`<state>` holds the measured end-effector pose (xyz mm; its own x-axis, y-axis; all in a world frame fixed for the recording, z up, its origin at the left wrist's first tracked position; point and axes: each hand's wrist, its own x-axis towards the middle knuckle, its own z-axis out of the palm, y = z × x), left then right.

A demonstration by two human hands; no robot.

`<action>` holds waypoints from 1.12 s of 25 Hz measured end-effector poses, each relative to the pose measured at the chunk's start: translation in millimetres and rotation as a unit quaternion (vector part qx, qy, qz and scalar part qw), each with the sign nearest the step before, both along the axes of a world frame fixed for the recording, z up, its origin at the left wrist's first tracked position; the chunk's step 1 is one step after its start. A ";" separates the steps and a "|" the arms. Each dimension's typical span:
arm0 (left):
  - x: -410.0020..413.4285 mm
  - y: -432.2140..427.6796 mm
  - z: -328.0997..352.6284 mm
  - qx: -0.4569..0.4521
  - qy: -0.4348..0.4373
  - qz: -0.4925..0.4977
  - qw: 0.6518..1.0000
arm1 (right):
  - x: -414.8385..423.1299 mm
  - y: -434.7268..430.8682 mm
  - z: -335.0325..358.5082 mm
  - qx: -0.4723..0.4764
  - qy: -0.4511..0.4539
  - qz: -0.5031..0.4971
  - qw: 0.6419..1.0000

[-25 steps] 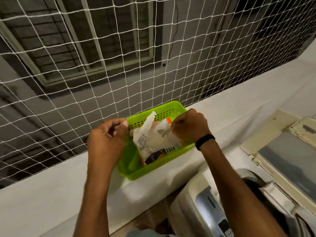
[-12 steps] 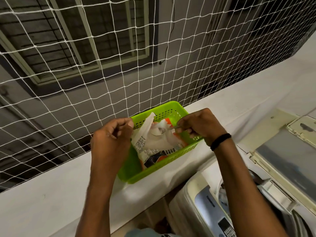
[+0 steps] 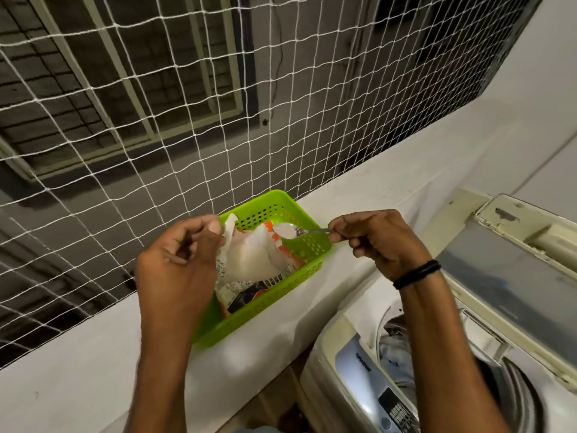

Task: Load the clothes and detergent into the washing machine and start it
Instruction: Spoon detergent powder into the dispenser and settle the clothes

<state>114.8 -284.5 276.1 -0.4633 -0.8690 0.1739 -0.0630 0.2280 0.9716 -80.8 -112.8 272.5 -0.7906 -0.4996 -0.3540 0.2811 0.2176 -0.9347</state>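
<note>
Detergent packet (image 3: 253,264) standing slumped in a green basket (image 3: 307,245), on a white ledge (image 3: 78,385) beside the washing machine (image 3: 352,364). Crumpled, translucent white plastic with orange patches and a dark printed band low down, torn top gaping upward. Left hand (image 3: 181,260) at the packet's upper left edge, thumb and forefinger pinched shut on the plastic flap, other fingers curled into the palm. Right hand (image 3: 381,242) closed around the thin handle of a metal spoon (image 3: 290,230), pinched between thumb and forefinger, black band on the wrist. Spoon bowl pointing left from the fingertips, level, heaped with white powder, just above the packet's open mouth and to the right of the left thumb. Basket perforated along its walls, far rim close to a white net (image 3: 156,135) stretched behind the ledge. Below and right of the right wrist, the machine's lid (image 3: 515,276) raised, tub open, pale clothes (image 3: 395,354) bunched inside. Grey control panel at the near edge of the machine, under the right forearm. Barred window (image 3: 109,89) showing dimly through the net, beyond the left knuckles.
</note>
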 end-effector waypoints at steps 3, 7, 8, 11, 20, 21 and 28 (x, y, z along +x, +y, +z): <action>-15.0 23.4 0.6 0.005 0.026 -0.032 0.999 | -9.4 33.8 2.0 -0.008 0.000 -0.034 0.999; -45.3 61.8 -8.9 -0.009 0.030 -0.107 0.994 | -22.0 92.0 -0.7 -0.001 -0.006 -0.102 0.995; -54.4 72.6 -11.7 -0.014 0.029 -0.129 0.991 | -24.5 108.5 -2.5 0.002 -0.008 -0.123 0.992; -87.7 107.7 -26.4 0.000 0.009 -0.198 0.980 | -29.5 165.0 -11.1 0.002 -0.006 -0.191 0.982; -215.1 244.7 -172.2 0.043 -0.215 -0.396 0.892 | -46.8 328.3 -101.9 0.046 -0.050 -0.401 0.913; -228.2 265.2 -192.0 0.096 -0.242 -0.403 0.877 | -49.9 342.7 -118.3 0.059 -0.058 -0.421 0.903; -306.9 350.4 -336.5 0.282 -0.431 -0.350 0.783 | -67.2 389.6 -257.7 0.129 -0.131 -0.526 0.830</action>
<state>-192.1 65.9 -60.5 -0.5939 -0.1760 -0.7850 -0.8018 0.0494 0.5955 -147.9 276.8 14.8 -0.6199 0.5385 -0.5707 0.6287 -0.0944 -0.7719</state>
